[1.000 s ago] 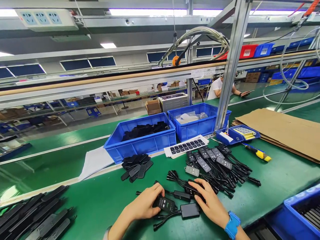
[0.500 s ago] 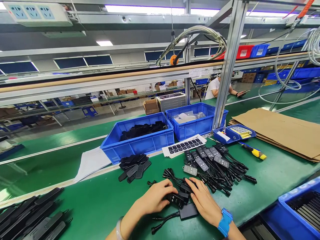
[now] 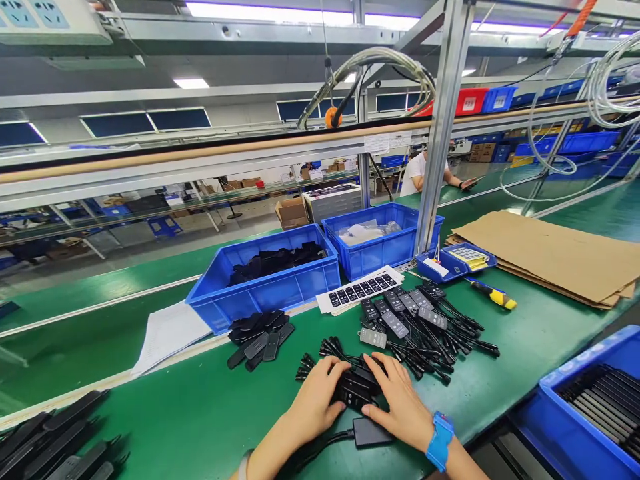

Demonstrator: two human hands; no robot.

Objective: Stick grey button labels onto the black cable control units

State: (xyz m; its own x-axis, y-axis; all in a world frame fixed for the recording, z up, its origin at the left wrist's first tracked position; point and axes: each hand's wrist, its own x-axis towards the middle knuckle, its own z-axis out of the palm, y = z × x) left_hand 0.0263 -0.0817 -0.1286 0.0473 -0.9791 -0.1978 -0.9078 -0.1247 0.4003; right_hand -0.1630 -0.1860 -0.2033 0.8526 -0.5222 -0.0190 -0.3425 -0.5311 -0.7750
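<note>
My left hand [image 3: 320, 395] curls around the left side of a stack of small black cabled modules [image 3: 358, 384]. Against the stack's right side presses my right hand [image 3: 404, 403], fingers bent and thumb at the near end. The modules lie between both hands, with bundled connectors [image 3: 306, 365] poking out beyond my left fingers. A single black cabled module [image 3: 371, 432] lies flat just below the hands. Farther up, a pile of labelled modules [image 3: 394, 323] spreads its cables to the right. My palms hide part of the stack.
Small black covers [image 3: 263, 341] lie before a blue bin [image 3: 270, 291] of black parts. A label sheet [image 3: 357, 292], yellow-handled tool [image 3: 493, 295] and cardboard sheets [image 3: 550, 250] sit behind. At right is another blue bin [image 3: 555, 427]. A metal post [image 3: 440, 133] rises beyond; a person [image 3: 414, 175] sits across.
My hands have closed in on the stack from both sides, the right thumb now at its near end. More connectors show beyond my left hand. The view has shifted slightly right.
</note>
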